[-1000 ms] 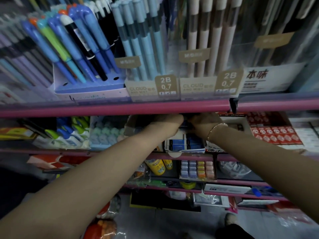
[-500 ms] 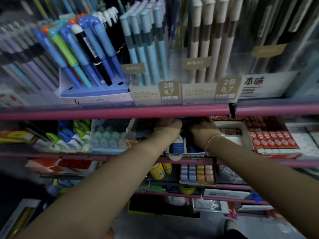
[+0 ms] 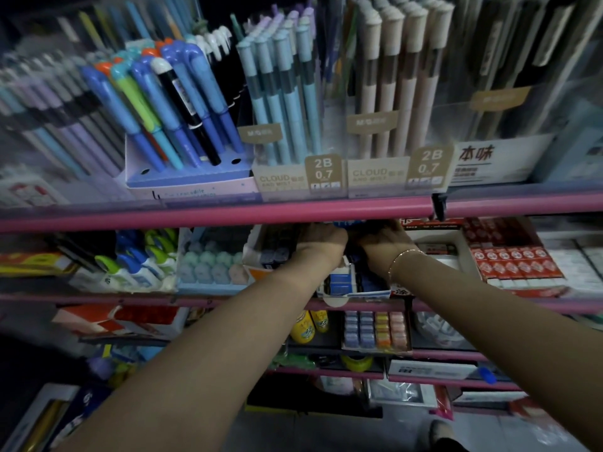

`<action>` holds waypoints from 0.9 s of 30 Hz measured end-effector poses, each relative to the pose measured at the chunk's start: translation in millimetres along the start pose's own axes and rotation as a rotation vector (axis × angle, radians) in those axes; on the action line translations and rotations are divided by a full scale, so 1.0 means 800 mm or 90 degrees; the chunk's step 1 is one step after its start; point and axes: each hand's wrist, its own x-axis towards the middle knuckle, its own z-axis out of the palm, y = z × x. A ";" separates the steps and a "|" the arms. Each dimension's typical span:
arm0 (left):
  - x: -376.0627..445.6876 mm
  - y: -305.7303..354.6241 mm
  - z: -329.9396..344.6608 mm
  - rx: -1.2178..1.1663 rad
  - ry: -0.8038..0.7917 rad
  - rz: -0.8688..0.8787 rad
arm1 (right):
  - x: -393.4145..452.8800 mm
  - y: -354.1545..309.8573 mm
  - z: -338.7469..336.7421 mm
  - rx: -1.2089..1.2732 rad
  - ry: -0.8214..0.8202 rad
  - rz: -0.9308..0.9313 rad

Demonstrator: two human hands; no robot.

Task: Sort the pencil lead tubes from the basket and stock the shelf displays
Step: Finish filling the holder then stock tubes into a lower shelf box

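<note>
1. Both arms reach under the pink shelf rail [image 3: 228, 214] into the second tier, hands side by side, nearly touching.
2. Left hand [image 3: 321, 244]: back of hand up, fingers hidden beneath the rail; grip cannot be told.
3. Right hand [image 3: 383, 247]: bracelet [image 3: 403, 257] at the wrist, fingers likewise hidden (a dark blue item sits between the hands, hold unclear).
4. White display box [image 3: 354, 288] of blue lead tubes [image 3: 341, 283] stands at the shelf's front edge, directly below both wrists.
5. Red packets [image 3: 515, 256] to the right; pastel erasers [image 3: 212, 265] to the left.
6. Pens [image 3: 182, 102] fill the top tier.
</note>
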 end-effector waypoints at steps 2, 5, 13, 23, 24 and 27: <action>0.001 0.004 0.000 0.036 -0.002 0.027 | -0.005 0.000 -0.001 -0.019 0.007 -0.013; 0.011 0.005 0.006 0.058 0.033 0.034 | -0.010 -0.004 -0.003 0.028 0.018 -0.025; -0.004 -0.006 0.003 0.196 0.001 0.134 | -0.016 0.006 -0.012 0.018 0.032 -0.097; -0.042 -0.034 -0.040 -0.158 -0.011 0.178 | -0.047 -0.007 -0.041 1.236 -0.050 0.212; -0.045 -0.035 -0.039 -0.193 -0.010 0.175 | -0.048 -0.008 -0.040 1.245 -0.040 0.226; -0.050 -0.041 -0.037 -0.286 -0.021 0.189 | -0.047 -0.005 -0.037 1.303 -0.041 0.304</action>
